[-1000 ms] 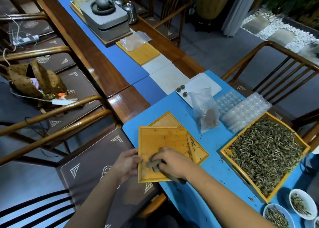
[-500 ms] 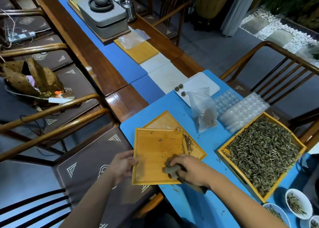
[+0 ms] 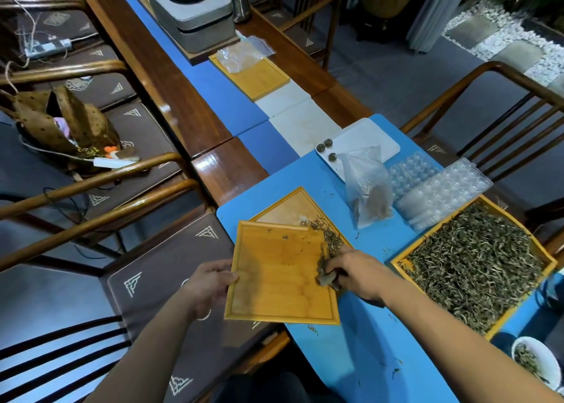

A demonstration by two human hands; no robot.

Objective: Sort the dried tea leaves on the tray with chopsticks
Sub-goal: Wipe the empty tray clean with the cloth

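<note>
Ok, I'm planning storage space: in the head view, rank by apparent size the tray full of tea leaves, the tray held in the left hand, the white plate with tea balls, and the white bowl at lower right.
1-2. Full tray and held tray: look alike; the held one is nearer the camera, so unranked.
3. White plate.
4. White bowl, partly cut off.

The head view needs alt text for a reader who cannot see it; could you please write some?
A left hand tilts a wooden tray while the right hand brushes tea leaves off it onto a second tray. A box of leaves sits to the right.
</note>
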